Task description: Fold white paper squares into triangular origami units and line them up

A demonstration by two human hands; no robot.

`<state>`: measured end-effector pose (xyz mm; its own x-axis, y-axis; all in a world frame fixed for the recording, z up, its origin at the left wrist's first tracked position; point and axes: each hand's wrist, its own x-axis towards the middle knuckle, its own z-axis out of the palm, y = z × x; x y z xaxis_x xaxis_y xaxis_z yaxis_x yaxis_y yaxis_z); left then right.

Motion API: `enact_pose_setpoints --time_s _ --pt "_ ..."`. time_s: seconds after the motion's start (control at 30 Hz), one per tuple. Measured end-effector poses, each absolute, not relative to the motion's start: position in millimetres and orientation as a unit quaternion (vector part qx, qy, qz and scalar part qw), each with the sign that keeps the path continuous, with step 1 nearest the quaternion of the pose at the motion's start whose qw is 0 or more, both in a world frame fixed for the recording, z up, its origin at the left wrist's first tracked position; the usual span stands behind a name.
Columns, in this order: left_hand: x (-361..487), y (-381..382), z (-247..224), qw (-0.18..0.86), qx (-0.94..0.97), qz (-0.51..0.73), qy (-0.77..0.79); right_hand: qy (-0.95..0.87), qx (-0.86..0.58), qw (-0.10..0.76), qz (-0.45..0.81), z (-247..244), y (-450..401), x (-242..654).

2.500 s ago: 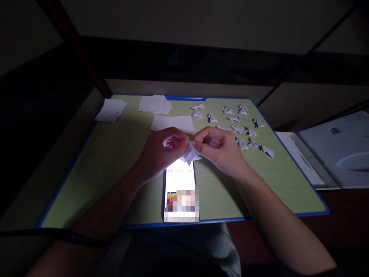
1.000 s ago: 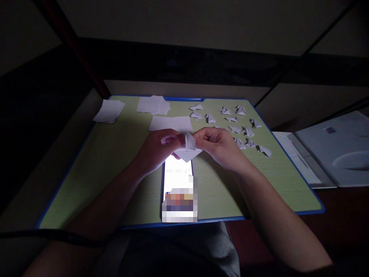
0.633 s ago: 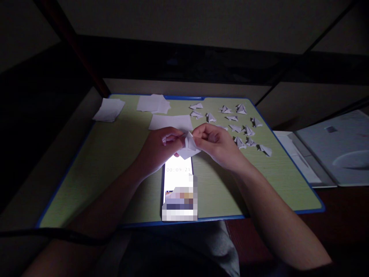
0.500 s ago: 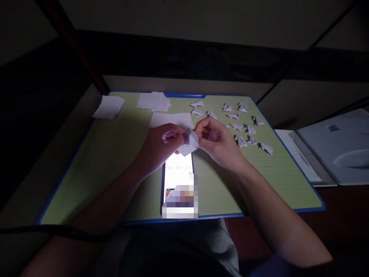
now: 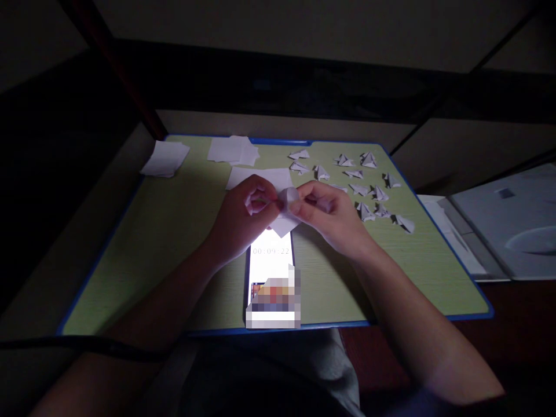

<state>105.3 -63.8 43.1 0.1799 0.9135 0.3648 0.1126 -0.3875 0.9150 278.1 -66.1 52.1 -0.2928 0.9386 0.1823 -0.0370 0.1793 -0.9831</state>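
Between both hands is a small white piece of paper [image 5: 284, 225], partly folded, its lower corner pointing toward me. My left hand [image 5: 247, 211] pinches its left side with thumb and fingers. On the right side, my right hand [image 5: 328, 211] grips the upper part, where a flap curls over near the thumb. The fingertips hide some of the creases. Directly below the paper lies a lit phone [image 5: 270, 260] showing a running timer. Just beyond the hands, a flat white sheet [image 5: 258, 175] rests on the green table [image 5: 160, 231].
Several small folded paper pieces [image 5: 358, 189] are scattered over the table's right side. White paper stacks lie at the far left [image 5: 165, 158] and far middle [image 5: 228, 149]. A dark cable [image 5: 87, 346] crosses the lower left. A pale box [image 5: 512, 220] stands beyond the right edge.
The paper's upper flap now curls over under my right thumb, which has shifted slightly inward. The timer has gone on by one second. The view has shifted slightly.
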Motion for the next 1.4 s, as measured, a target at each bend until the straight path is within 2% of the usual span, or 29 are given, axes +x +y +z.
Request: enact_pose_setpoints --time_s 0.23,0.57,0.93,1.4 --pt "104.1 -66.6 47.8 0.389 0.669 0.493 0.398 -0.596 -0.362 0.469 0.542 51.0 -65.4 278.3" --pt "102.9 -65.7 46.7 0.412 0.659 0.471 0.417 -0.630 -0.387 0.472 0.480 48.6 -64.7 281.0" --pt "103.5 -74.2 37.9 0.244 0.744 0.440 0.439 -0.654 -0.444 0.492 0.366 43.9 -73.0 272.6" --pt "107.6 -78.1 34.7 0.143 0.743 0.456 0.468 -0.663 -0.438 0.508 0.331 39.2 -76.1 270.1"
